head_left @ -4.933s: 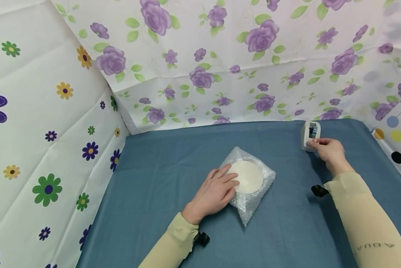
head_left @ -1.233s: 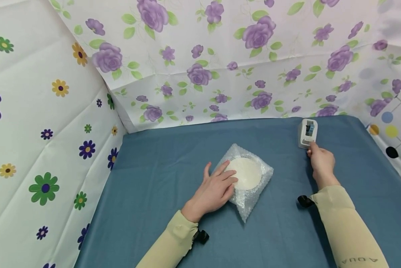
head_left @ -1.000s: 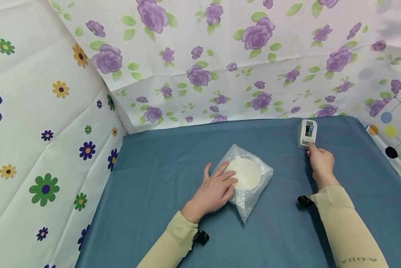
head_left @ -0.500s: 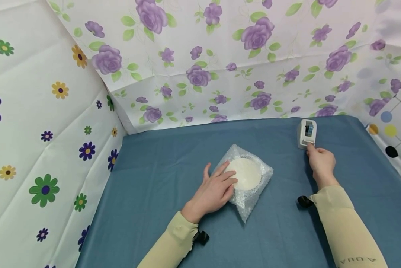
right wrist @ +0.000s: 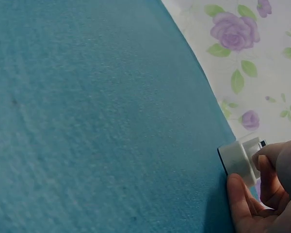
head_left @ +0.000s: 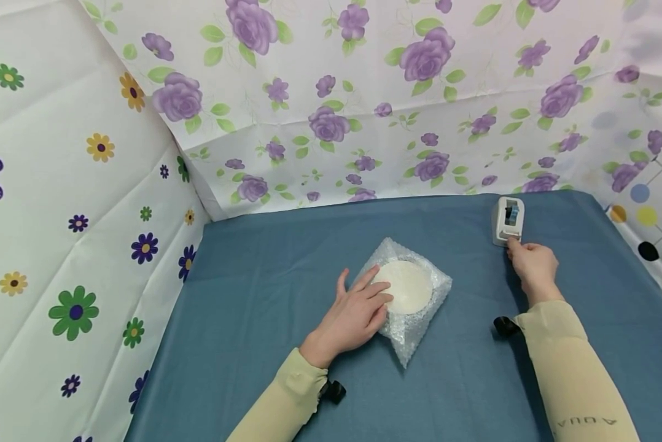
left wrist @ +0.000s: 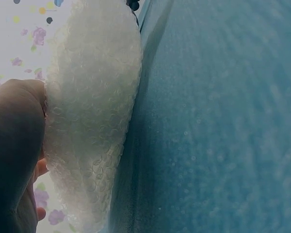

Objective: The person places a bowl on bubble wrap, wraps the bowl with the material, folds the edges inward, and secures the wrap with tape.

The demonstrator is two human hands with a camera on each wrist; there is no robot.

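My left hand rests with spread fingers on a cream round disc surrounded by bubble wrap, which lies pointed-cornered on the cloth. In the left wrist view the bubble wrap bulges thick beside the hand. At the back right stands a small white tape dispenser with a bluish roll inside. My right hand grips its near end. Thumb and forefinger meet at its front in the right wrist view, another fingertip at its base; I cannot tell whether tape is between them.
A blue cloth covers the table. Behind it hangs a white sheet with purple roses, and on the left a sheet with daisies. Black wrist cameras sit at both cuffs.
Compared with about five seconds ago, my right hand has shifted slightly down and left and is lower at the dispenser's near end. The left hand stays on the disc, with one finger more spread.
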